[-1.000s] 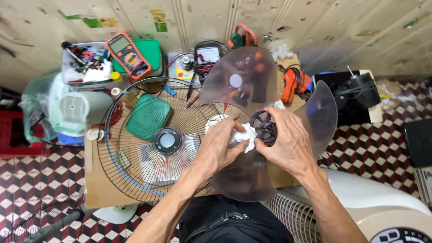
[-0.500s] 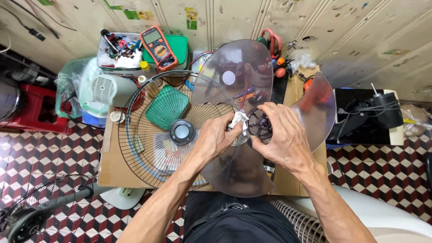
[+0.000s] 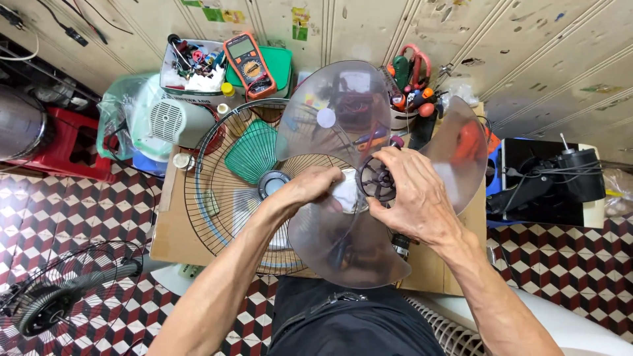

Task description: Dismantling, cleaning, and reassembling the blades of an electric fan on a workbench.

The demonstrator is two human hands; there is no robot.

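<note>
Nearest the person, the lowest lobe of the clear three-bladed fan blade (image 3: 349, 254) hangs out over the lap; the blade is held roughly flat above the cardboard-covered tabletop (image 3: 168, 244), hub side up, one lobe pointing away toward the wall, one off to the right; the right hand (image 3: 412, 194) is clamped on the dark ribbed hub (image 3: 376, 179), fingers wrapped over its far edge; the left hand (image 3: 310, 188) is closed on a crumpled white tissue (image 3: 346, 192) pressed against the plastic just beside the hub; beneath lies a wire fan guard (image 3: 224, 198); farther back, an orange multimeter (image 3: 249, 64) leans by the wall.
</note>
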